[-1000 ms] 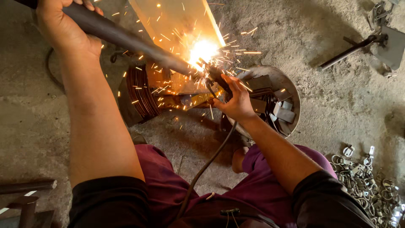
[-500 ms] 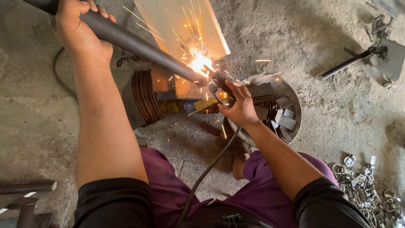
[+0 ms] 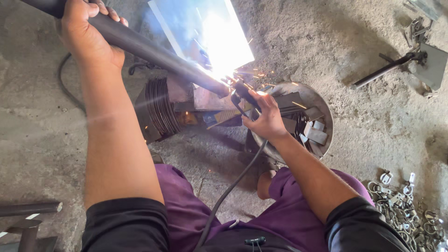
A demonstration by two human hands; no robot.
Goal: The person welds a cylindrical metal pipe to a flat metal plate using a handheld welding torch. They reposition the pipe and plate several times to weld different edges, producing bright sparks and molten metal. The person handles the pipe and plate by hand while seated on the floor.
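Head view, looking down at a person seated on the concrete floor [image 3: 387,116]. The dark steel pipe [image 3: 154,49] runs from the upper left down to the bright arc [image 3: 223,70] at its lower end, beside a sheet-metal plate [image 3: 186,23]. By its look the pipe is rigid and fairly heavy — it will not flex, and its smooth round surface could roll in a loose grasp; a full wrap well back from the hot end is judged the safe hold. The left hand [image 3: 88,35] is closed right round the pipe near its upper end, fingers curled over the top. The right hand [image 3: 267,119] is closed on the welding electrode holder [image 3: 242,91], whose cable [image 3: 233,186] trails down between the knees; the holder's tip meets the pipe end at the arc. Just behind the right hand stands a round metal bowl [image 3: 322,105] of flat steel offcuts. A coil of dark wire [image 3: 161,109] lies under the pipe — small metal rings and clips [image 3: 406,210] are heaped at lower right.
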